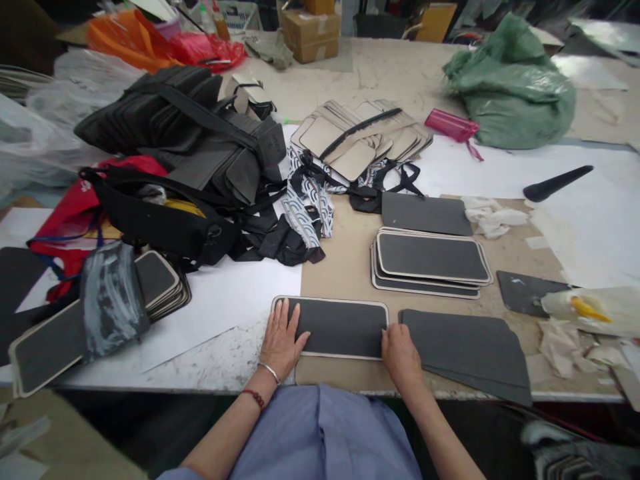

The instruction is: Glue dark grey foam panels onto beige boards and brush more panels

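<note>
In front of me a dark grey rectangular panel with rounded corners and a pale border (pixel 345 327) lies flat on brown board. My left hand (pixel 284 337) rests on its left end, palm down with the fingers spread. At the panel's right edge my right hand (pixel 401 353) is closed, thumb and fingers pinched at the border. Just right of that hand lies a fanned stack of plain dark grey sheets (pixel 465 347). Behind the panel sits a pile of similar pale-edged panels (pixel 433 257), with a dark sheet (pixel 425 213) beyond it.
At left are a black bag (pixel 160 213), a heap of dark padded pieces (pixel 150 113) and more pale-edged panels (pixel 160 277). Beige panels (pixel 345 140) lie at the back. A green sack (pixel 515 93), black tool-like piece (pixel 557 183) and crumpled paper (pixel 563 343) are to the right.
</note>
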The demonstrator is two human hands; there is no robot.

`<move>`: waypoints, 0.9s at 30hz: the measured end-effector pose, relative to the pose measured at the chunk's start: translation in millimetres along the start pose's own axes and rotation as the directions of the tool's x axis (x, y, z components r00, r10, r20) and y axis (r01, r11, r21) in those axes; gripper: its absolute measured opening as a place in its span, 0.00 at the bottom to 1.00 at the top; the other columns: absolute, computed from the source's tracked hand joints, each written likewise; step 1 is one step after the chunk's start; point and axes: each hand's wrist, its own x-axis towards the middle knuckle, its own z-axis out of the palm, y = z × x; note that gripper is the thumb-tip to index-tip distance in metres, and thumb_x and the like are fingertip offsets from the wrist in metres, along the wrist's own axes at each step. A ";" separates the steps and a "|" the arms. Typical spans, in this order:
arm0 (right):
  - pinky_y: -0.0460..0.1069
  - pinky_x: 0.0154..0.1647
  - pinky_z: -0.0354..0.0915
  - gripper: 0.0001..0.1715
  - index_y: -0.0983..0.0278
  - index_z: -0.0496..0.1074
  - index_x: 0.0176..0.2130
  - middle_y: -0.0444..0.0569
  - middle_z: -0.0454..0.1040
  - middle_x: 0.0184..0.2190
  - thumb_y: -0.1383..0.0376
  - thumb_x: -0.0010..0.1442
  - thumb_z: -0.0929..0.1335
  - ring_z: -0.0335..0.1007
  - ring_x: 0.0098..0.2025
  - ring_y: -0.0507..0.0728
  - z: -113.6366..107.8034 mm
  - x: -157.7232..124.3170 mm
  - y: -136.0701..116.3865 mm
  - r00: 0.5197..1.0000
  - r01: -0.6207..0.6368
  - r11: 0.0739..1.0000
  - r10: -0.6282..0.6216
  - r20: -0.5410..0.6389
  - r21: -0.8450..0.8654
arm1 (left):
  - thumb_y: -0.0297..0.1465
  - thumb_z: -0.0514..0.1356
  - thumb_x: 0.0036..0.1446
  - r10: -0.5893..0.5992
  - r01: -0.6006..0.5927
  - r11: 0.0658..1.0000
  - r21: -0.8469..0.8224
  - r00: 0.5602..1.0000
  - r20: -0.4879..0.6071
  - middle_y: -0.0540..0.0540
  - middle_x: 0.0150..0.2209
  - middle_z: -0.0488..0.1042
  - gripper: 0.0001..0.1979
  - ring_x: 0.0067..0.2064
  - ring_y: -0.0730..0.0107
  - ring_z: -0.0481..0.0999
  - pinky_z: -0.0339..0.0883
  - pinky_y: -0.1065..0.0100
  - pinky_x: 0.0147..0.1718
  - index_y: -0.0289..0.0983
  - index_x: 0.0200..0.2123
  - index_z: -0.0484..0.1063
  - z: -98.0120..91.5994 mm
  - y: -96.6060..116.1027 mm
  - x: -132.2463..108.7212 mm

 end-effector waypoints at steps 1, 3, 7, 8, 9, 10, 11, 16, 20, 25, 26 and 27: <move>0.45 0.27 0.57 0.10 0.65 0.64 0.31 0.49 0.65 0.33 0.66 0.62 0.57 0.65 0.29 0.51 0.3 0.0 0.0 1.000 0.000 1.000 0.000 0.000 -0.002 | 0.38 0.52 0.56 -0.004 0.004 1.000 -0.002 1.000 -0.001 0.33 0.62 0.46 0.29 0.63 0.51 0.42 0.49 0.51 0.57 0.32 0.59 0.52 0.0 0.2 0.0; 0.45 0.27 0.57 0.10 0.66 0.64 0.32 0.50 0.65 0.32 0.66 0.62 0.57 0.65 0.29 0.51 1.0 0.3 -0.4 1.000 -0.003 1.000 0.003 0.002 -0.007 | 0.38 0.52 0.56 -0.010 0.010 1.000 -0.002 1.000 -0.003 0.33 0.62 0.46 0.29 0.63 0.51 0.42 0.48 0.50 0.57 0.32 0.58 0.52 0.0 0.6 0.2; 0.45 0.25 0.57 0.11 0.66 0.64 0.33 0.51 0.66 0.33 0.66 0.62 0.57 0.66 0.28 0.51 -0.9 0.7 -2.5 1.000 -0.006 1.000 0.006 0.026 -0.018 | 0.39 0.52 0.56 -0.002 0.002 1.000 0.019 1.000 -0.008 0.32 0.62 0.47 0.29 0.63 0.50 0.43 0.49 0.50 0.57 0.32 0.58 0.53 0.0 1.4 1.1; 0.45 0.25 0.56 0.11 0.66 0.64 0.33 0.51 0.66 0.33 0.66 0.62 0.57 0.67 0.28 0.52 -2.7 0.7 -2.4 0.999 -0.010 1.000 0.011 0.046 -0.025 | 0.39 0.52 0.56 0.000 0.000 1.000 0.026 1.000 -0.010 0.32 0.62 0.47 0.29 0.63 0.50 0.43 0.49 0.51 0.57 0.32 0.58 0.53 0.1 1.6 1.3; 0.45 0.24 0.56 0.12 0.66 0.65 0.33 0.51 0.66 0.33 0.65 0.62 0.56 0.67 0.28 0.52 -5.2 0.5 -1.7 0.997 -0.014 0.999 0.016 0.072 -0.035 | 0.39 0.52 0.56 0.000 0.000 1.000 0.031 1.000 -0.012 0.32 0.62 0.47 0.29 0.63 0.50 0.42 0.49 0.51 0.57 0.32 0.58 0.53 0.2 1.7 1.4; 0.46 0.24 0.56 0.13 0.66 0.65 0.33 0.50 0.66 0.33 0.65 0.63 0.56 0.67 0.27 0.52 -8.3 0.4 -0.4 0.995 -0.020 0.999 0.025 0.099 -0.047 | 0.38 0.53 0.55 0.000 0.001 0.999 0.035 1.000 -0.014 0.32 0.62 0.46 0.29 0.63 0.50 0.42 0.49 0.51 0.57 0.32 0.58 0.53 0.4 1.9 1.5; 0.46 0.24 0.56 0.14 0.66 0.65 0.33 0.50 0.67 0.32 0.64 0.63 0.56 0.67 0.26 0.52 -11.7 0.3 1.3 0.992 -0.031 0.998 0.038 0.119 -0.061 | 0.38 0.53 0.55 -0.002 0.003 0.999 0.036 1.000 -0.015 0.32 0.62 0.46 0.29 0.63 0.50 0.42 0.49 0.51 0.57 0.32 0.58 0.53 0.5 2.0 1.4; 0.49 0.32 0.62 0.19 0.66 0.66 0.32 0.53 0.68 0.31 0.60 0.64 0.53 0.67 0.34 0.57 -24.2 2.2 -3.4 1.000 -0.008 0.999 0.007 -0.029 -0.050 | 0.38 0.53 0.55 -0.012 0.012 0.999 0.030 1.000 -0.004 0.34 0.63 0.45 0.30 0.63 0.51 0.41 0.50 0.51 0.57 0.33 0.59 0.51 1.0 1.8 1.2; 0.55 0.49 0.59 0.20 0.69 0.63 0.49 0.61 0.67 0.47 0.61 0.61 0.58 0.60 0.51 0.62 -12.3 5.2 -45.4 0.937 0.303 0.949 -0.280 -0.209 0.090 | 0.38 0.52 0.55 -0.001 0.001 0.999 0.040 1.000 -0.013 0.34 0.63 0.45 0.30 0.63 0.51 0.42 0.50 0.50 0.56 0.33 0.59 0.51 1.8 0.8 0.7; 0.57 0.59 0.48 0.36 0.69 0.48 0.60 0.56 0.49 0.62 0.59 0.57 0.62 0.37 0.63 0.60 10.1 12.1 -85.1 0.750 0.658 0.737 -0.620 -0.232 0.155 | 0.37 0.51 0.56 0.018 -0.016 0.998 0.054 0.999 -0.049 0.33 0.63 0.44 0.28 0.63 0.51 0.43 0.50 0.50 0.56 0.32 0.58 0.53 3.6 1.2 0.5; 0.57 0.60 0.48 0.37 0.70 0.47 0.61 0.56 0.48 0.62 0.59 0.57 0.62 0.36 0.64 0.60 12.1 14.2 -83.2 0.734 0.677 0.720 -0.642 -0.221 0.156 | 0.36 0.51 0.56 0.019 -0.015 0.998 0.059 0.998 -0.052 0.33 0.63 0.43 0.28 0.63 0.50 0.44 0.50 0.50 0.56 0.32 0.58 0.52 3.8 1.4 0.6; 0.57 0.60 0.47 0.38 0.70 0.46 0.61 0.55 0.47 0.62 0.58 0.57 0.62 0.36 0.64 0.59 13.3 16.5 -77.8 0.730 0.682 0.716 -0.652 -0.207 0.150 | 0.36 0.51 0.56 0.020 -0.017 0.998 0.065 0.998 -0.055 0.33 0.63 0.43 0.28 0.63 0.50 0.44 0.51 0.50 0.56 0.32 0.59 0.52 4.1 1.4 0.7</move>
